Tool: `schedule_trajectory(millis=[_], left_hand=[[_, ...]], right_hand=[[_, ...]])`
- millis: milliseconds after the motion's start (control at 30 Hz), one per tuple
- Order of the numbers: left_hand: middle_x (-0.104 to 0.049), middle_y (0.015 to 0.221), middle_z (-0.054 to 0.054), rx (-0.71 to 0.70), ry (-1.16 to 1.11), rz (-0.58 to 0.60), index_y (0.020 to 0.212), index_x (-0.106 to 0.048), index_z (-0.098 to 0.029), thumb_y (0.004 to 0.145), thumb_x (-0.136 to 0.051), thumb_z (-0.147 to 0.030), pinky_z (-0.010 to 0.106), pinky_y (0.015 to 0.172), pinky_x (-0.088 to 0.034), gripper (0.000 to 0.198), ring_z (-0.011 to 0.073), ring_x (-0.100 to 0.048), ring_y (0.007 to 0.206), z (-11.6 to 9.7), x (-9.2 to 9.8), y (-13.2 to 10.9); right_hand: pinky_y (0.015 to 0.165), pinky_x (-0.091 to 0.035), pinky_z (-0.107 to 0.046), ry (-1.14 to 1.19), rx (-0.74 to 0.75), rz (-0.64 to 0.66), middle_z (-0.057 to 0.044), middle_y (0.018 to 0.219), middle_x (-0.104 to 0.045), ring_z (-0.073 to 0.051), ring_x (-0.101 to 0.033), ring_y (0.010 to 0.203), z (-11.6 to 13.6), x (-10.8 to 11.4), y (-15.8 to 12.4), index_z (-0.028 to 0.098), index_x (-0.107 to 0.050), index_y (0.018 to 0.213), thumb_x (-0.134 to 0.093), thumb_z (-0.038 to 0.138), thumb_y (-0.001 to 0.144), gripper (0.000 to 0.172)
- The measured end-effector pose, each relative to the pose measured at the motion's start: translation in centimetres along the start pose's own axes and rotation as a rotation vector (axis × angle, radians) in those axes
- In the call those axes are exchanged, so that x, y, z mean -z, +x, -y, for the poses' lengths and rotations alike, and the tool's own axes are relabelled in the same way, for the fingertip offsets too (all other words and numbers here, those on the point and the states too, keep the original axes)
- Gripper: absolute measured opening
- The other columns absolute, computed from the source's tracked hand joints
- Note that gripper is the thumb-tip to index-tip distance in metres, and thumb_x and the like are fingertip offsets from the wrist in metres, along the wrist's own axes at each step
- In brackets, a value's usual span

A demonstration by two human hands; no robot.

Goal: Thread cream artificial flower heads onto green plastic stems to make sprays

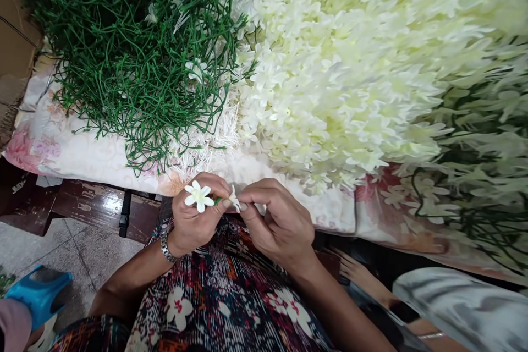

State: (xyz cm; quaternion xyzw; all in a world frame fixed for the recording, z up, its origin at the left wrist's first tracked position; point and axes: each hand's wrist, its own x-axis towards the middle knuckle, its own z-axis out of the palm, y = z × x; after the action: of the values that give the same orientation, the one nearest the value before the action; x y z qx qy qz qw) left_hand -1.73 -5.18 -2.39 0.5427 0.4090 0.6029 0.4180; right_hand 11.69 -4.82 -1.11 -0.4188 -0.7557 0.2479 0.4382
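Note:
Just past the table's near edge, my left hand [192, 231] is closed on a thin green artificial stem, mostly hidden by the fingers. One open white artificial flower [198, 196] shows above that hand. Fingertips of my right hand [282, 225] pinch a second small white blossom [235, 199] at the stem's tip, and the two hands nearly meet there. Beyond my left hand lies a tangled heap of green plastic stems [157, 71]. A large pile of loose cream-white blossoms [330, 88] spreads ahead of my right hand.
Thin white pieces [206, 146] lie between the heaps on a flowered cloth [103, 148]. Flowered sprigs [487, 143] are piled at right, blurred. A cardboard box [16, 27] stands far left, a blue plastic stool [39, 291] below. Another person's pale-clothed leg [457, 302] is at lower right.

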Motion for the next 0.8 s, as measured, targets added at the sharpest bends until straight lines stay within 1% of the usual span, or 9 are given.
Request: schedule_trajectory(millis=[133,367,467,567,800], left_hand=[[-0.055,0.073,0.001,0.003,-0.032,0.009,0.077,-0.056,-0.016,0.07,-0.057,-0.005,0.025,0.067,-0.045,0.012,0.0112,-0.053,0.073,-0.08,0.05,-0.12],[-0.057,0.077,0.003,-0.043,0.077,0.06,0.083,-0.059,-0.015,0.069,-0.056,-0.003,0.027,0.067,-0.046,0.019,0.0125,-0.054,0.074,-0.14,0.51,-0.33],[-0.057,0.079,0.004,-0.035,0.076,0.094,0.085,-0.059,-0.016,0.07,-0.054,-0.003,0.029,0.067,-0.046,0.021,0.013,-0.055,0.075,-0.04,0.67,-0.38],[-0.058,0.078,0.004,-0.026,0.066,0.09,0.085,-0.06,-0.016,0.07,-0.055,-0.004,0.029,0.068,-0.046,0.019,0.0134,-0.055,0.076,0.05,0.71,-0.35],[-0.055,0.077,0.003,0.034,0.065,0.065,0.082,-0.06,-0.017,0.07,-0.057,-0.007,0.028,0.066,-0.044,0.015,0.0131,-0.053,0.073,-0.02,0.71,-0.32]], right_hand=[[0.055,-0.043,-0.023,-0.01,0.0,-0.008,0.0,0.07,-0.052,-0.009,-0.05,0.065,0.05,-0.16,-0.05,0.018,-0.05,0.085,-0.052,0.005,0.071,0.019],[0.055,-0.042,-0.023,-0.002,-0.032,0.009,0.0,0.07,-0.052,-0.009,-0.05,0.064,0.01,-0.2,-0.16,0.018,-0.051,0.083,-0.051,0.007,0.071,0.016],[0.055,-0.041,-0.023,0.013,-0.044,0.016,0.001,0.069,-0.051,-0.009,-0.05,0.063,-0.08,-0.26,-0.2,0.018,-0.05,0.081,-0.05,0.007,0.072,0.015],[0.055,-0.041,-0.023,-0.003,-0.05,0.016,0.0,0.07,-0.051,-0.009,-0.049,0.063,-0.1,-0.36,-0.22,0.018,-0.049,0.082,-0.051,0.006,0.071,0.016],[0.054,-0.043,-0.023,-0.137,0.04,0.017,-0.001,0.071,-0.051,-0.01,-0.05,0.065,0.18,-0.41,0.09,0.018,-0.049,0.085,-0.051,0.005,0.071,0.019]])
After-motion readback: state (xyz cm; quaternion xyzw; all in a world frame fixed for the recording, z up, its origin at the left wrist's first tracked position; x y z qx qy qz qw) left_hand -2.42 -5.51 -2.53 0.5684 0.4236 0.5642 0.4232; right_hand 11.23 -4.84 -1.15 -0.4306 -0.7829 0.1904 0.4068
